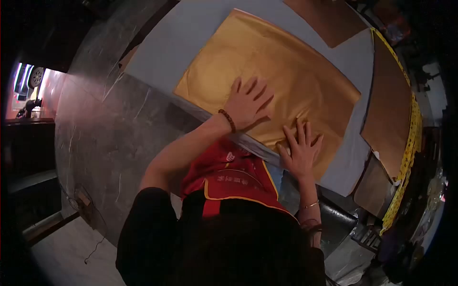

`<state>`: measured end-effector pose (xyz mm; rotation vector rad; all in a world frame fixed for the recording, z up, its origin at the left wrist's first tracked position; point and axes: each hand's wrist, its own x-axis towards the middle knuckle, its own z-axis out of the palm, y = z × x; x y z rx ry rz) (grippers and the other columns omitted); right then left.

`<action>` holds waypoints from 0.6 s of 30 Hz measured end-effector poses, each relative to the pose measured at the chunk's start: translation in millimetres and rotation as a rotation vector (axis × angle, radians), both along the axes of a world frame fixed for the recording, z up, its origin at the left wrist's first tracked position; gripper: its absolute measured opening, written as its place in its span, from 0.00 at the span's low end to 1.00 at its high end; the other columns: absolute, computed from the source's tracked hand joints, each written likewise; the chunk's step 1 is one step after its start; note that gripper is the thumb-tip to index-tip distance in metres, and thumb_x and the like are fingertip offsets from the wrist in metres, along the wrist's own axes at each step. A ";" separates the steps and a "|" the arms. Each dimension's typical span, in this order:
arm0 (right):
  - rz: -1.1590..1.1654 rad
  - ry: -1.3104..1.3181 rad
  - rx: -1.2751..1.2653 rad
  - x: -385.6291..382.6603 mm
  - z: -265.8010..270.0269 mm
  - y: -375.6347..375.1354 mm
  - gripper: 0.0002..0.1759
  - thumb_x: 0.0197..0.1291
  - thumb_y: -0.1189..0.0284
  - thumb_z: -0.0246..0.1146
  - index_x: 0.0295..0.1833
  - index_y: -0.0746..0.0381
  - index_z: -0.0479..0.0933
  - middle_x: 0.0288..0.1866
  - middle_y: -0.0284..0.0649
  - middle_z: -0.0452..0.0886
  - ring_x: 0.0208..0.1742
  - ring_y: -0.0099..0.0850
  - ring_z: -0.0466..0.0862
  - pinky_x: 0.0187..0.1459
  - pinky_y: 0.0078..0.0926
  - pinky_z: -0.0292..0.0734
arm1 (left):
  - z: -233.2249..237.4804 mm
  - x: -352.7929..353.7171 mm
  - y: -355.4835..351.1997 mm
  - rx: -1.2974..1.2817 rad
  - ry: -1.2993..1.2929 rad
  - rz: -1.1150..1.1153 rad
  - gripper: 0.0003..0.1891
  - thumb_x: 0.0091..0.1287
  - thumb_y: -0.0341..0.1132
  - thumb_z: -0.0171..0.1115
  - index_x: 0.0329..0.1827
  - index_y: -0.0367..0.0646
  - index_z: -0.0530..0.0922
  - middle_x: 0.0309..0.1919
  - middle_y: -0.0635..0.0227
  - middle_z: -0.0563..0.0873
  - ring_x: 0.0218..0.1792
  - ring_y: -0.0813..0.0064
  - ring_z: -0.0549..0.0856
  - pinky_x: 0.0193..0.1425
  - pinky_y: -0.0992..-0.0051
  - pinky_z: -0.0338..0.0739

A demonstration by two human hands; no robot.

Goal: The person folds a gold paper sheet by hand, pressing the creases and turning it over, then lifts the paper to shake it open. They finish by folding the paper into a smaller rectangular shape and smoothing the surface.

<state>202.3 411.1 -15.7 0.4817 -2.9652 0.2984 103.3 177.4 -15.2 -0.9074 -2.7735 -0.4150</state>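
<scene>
Grey counter (200, 28) carries a big gold sheet (296, 71), already spread out and mostly smooth, with a few wrinkles left near its front edge. Brown sheets (389, 105) beside the gold sheet are cut off, and a red apron (229, 174) hides the counter's edge in front of it. On the gold sheet the left hand (248, 102) and right hand (301, 151) press flat, each grip wide open, holding nothing.

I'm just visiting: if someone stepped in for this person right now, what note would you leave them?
Left hand: open, pressed flat on the gold sheet, near its middle.
Right hand: open, flat on the sheet's near edge.
The sheet lies spread on the grey table; brown sheets lie beside it.
Done: sheet laid out. Left: no fold made yet.
</scene>
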 end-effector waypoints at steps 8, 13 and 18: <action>-0.019 -0.094 0.023 1.4 4.2 2.4 0.29 0.61 0.48 0.56 0.67 0.43 0.69 0.75 0.38 0.57 0.77 0.41 0.52 0.65 0.76 0.31 | -14.9 -10.3 8.5 -0.120 -0.006 0.197 0.33 0.66 0.62 0.48 0.72 0.62 0.62 0.73 0.61 0.59 0.73 0.53 0.54 0.69 0.38 0.42; -0.159 -0.122 0.096 19.0 13.6 26.7 0.32 0.62 0.50 0.55 0.70 0.48 0.65 0.75 0.39 0.57 0.77 0.41 0.52 0.66 0.73 0.32 | -16.1 -10.7 9.1 -0.107 -0.005 0.193 0.33 0.65 0.63 0.47 0.71 0.60 0.64 0.73 0.61 0.59 0.73 0.52 0.54 0.69 0.37 0.41; -0.491 -0.024 -0.063 22.5 5.9 40.8 0.34 0.64 0.52 0.54 0.71 0.58 0.62 0.74 0.45 0.58 0.76 0.45 0.53 0.70 0.64 0.35 | -18.6 -10.6 6.9 -0.108 0.010 0.184 0.32 0.65 0.61 0.49 0.70 0.60 0.64 0.72 0.60 0.61 0.72 0.52 0.55 0.68 0.37 0.43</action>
